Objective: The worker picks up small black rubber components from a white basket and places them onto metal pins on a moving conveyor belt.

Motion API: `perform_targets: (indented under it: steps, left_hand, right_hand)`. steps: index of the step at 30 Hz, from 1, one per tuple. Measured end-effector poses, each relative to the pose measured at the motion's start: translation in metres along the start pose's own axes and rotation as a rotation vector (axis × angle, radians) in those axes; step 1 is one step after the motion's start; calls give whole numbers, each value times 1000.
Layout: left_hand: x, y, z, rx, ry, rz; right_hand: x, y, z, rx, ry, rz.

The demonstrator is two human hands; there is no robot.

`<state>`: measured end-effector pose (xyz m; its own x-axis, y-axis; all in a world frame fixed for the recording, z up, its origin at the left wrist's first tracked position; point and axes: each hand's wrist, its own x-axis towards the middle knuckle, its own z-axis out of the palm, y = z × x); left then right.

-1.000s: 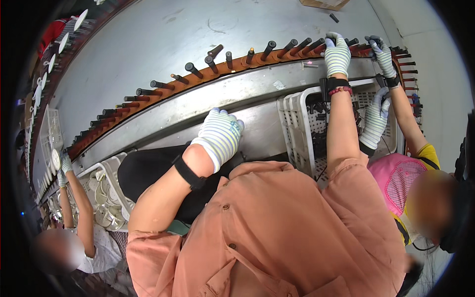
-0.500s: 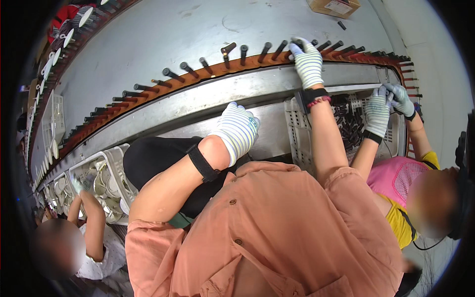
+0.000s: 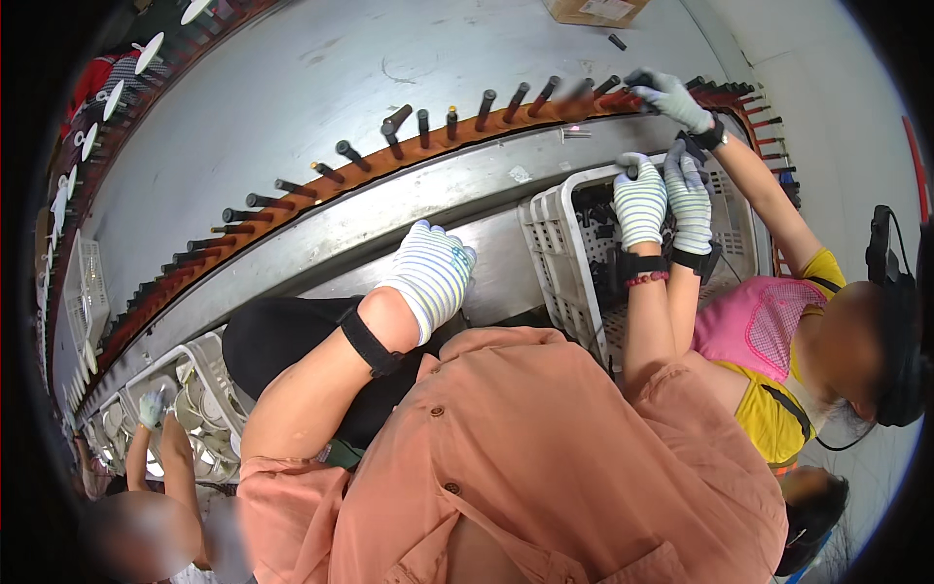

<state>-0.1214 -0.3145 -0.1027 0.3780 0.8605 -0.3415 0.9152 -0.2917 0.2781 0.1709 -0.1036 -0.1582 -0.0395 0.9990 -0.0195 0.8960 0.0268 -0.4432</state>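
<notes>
My left hand [image 3: 433, 268], in a striped knit glove, is closed in a fist in front of the metal bench edge; anything inside it is hidden. My right hand [image 3: 640, 202], in a matching glove with a red bead bracelet at the wrist, is over a white plastic crate [image 3: 550, 229]. Its fingers curl inward, and what they hold cannot be made out. Small black parts [image 3: 595, 216] lie heaped in that crate. Beyond it runs a curved orange-brown track [image 3: 462, 136] lined with upright pegs, many carrying black cylindrical pieces [image 3: 486, 109].
At right, a co-worker's gloved left hand [image 3: 689, 200] is beside mine, while their right hand [image 3: 666, 97] reaches to the track. Another person's hand [image 3: 151, 409] works over crates of pale metallic parts [image 3: 199, 399] at left. A cardboard box [image 3: 595, 10] stands on the grey tabletop [image 3: 409, 58].
My right hand has come back from the track pegs to the crate. The co-worker's right hand has gone from the crate to the track. The view has shifted slightly; my left hand remains closed.
</notes>
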Motion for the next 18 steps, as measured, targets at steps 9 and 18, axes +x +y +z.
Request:
perform_targets:
  steps: [9, 18]
  left_hand:
    - [9, -3, -5, -12, 7, -10]
    - [0, 0, -14, -56, 47, -89]
  right_hand:
    - [55, -116, 23, 240, 29, -333]
    - [46, -151, 74, 866, -60, -213]
